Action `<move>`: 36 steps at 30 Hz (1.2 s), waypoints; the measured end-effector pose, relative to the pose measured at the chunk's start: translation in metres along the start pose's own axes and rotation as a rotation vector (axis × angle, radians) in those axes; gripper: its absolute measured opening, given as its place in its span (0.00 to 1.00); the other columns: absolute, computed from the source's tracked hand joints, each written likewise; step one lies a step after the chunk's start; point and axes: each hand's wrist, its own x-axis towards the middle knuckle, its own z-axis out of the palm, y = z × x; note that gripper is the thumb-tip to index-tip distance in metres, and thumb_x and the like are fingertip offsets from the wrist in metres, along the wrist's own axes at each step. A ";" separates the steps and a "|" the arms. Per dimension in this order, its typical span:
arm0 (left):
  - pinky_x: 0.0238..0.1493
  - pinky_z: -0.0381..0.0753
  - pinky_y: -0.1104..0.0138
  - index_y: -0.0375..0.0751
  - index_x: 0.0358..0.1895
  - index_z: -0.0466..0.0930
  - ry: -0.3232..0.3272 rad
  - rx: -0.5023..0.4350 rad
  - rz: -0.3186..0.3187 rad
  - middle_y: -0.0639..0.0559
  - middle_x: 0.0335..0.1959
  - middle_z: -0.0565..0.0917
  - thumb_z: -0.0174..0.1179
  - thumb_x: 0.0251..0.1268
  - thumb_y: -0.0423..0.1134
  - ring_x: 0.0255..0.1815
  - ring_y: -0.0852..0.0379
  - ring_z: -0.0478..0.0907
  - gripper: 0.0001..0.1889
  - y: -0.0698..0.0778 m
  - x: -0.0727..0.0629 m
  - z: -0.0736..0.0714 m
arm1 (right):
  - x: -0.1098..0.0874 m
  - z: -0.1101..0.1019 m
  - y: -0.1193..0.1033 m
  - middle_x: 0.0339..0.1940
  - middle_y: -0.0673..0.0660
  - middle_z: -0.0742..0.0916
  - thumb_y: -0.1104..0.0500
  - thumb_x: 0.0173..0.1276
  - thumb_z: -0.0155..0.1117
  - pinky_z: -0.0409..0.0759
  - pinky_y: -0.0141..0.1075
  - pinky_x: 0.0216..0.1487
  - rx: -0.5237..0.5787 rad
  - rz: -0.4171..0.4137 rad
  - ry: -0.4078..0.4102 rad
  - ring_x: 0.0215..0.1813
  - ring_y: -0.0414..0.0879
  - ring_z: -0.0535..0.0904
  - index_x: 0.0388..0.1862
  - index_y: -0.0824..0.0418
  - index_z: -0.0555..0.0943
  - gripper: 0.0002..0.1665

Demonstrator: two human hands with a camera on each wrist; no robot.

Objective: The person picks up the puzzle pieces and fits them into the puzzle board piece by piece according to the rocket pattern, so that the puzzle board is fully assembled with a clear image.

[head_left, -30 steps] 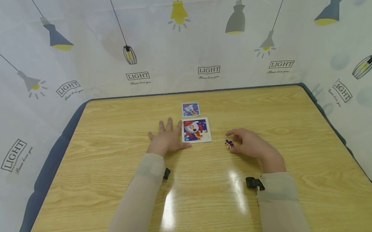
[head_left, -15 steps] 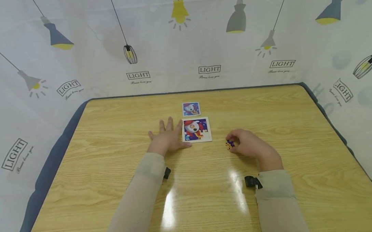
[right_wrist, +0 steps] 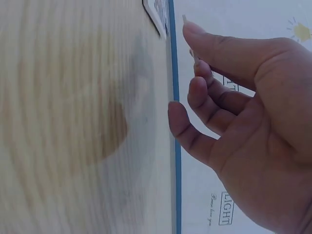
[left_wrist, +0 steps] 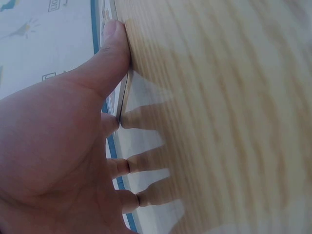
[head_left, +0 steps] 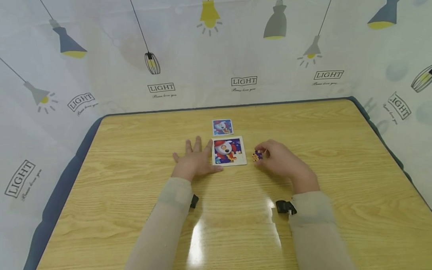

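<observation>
A square jigsaw puzzle [head_left: 226, 150] with a pale frame and a rocket picture lies flat on the table; a pale gap shows at its lower right. My left hand [head_left: 193, 162] rests spread beside its left edge, thumb at the near left corner, as the left wrist view also shows with the thumb [left_wrist: 114, 53] against the frame. To the right of the frame, my right hand [head_left: 279, 158] pinches a purple and orange puzzle piece [head_left: 257, 155] between thumb and fingers. In the right wrist view the hand [right_wrist: 258, 107] is off the tabletop, with the piece seen edge-on.
A smaller card [head_left: 222, 127] with the same rocket picture lies just behind the puzzle. The wooden table [head_left: 131, 154] has a dark blue edge, and a white sheet [head_left: 199, 64] printed with lamps rises behind it and at both sides.
My right hand has closed its fingers on the puzzle piece and carried it left and away from me, closer to the frame. The left hand has stayed in place.
</observation>
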 end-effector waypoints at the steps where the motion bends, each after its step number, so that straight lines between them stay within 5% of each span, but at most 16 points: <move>1: 0.76 0.30 0.19 0.70 0.87 0.30 -0.003 0.002 0.000 0.48 0.89 0.22 0.59 0.60 0.81 0.89 0.35 0.19 0.61 0.000 0.001 0.000 | 0.002 0.001 -0.003 0.65 0.64 0.83 0.57 0.76 0.69 0.82 0.54 0.65 -0.002 -0.001 0.009 0.58 0.56 0.80 0.72 0.67 0.78 0.29; 15: 0.75 0.30 0.18 0.70 0.88 0.32 0.025 -0.002 0.008 0.47 0.90 0.24 0.59 0.57 0.83 0.89 0.33 0.22 0.62 0.003 -0.007 -0.003 | 0.030 0.023 -0.028 0.66 0.64 0.80 0.56 0.79 0.67 0.80 0.56 0.72 0.000 -0.021 0.060 0.65 0.59 0.79 0.74 0.64 0.77 0.29; 28: 0.75 0.34 0.17 0.73 0.87 0.30 0.010 0.029 -0.003 0.48 0.89 0.22 0.59 0.58 0.83 0.88 0.33 0.20 0.62 -0.003 0.011 0.004 | 0.038 0.038 -0.030 0.55 0.61 0.81 0.57 0.77 0.69 0.84 0.49 0.58 0.002 -0.008 0.039 0.52 0.53 0.79 0.70 0.65 0.80 0.26; 36: 0.74 0.32 0.16 0.73 0.87 0.30 0.010 0.026 -0.003 0.48 0.89 0.22 0.58 0.57 0.84 0.88 0.33 0.20 0.62 -0.003 0.009 0.004 | 0.038 0.041 -0.030 0.59 0.63 0.82 0.57 0.75 0.70 0.83 0.52 0.65 -0.030 -0.001 0.029 0.56 0.55 0.79 0.70 0.65 0.80 0.27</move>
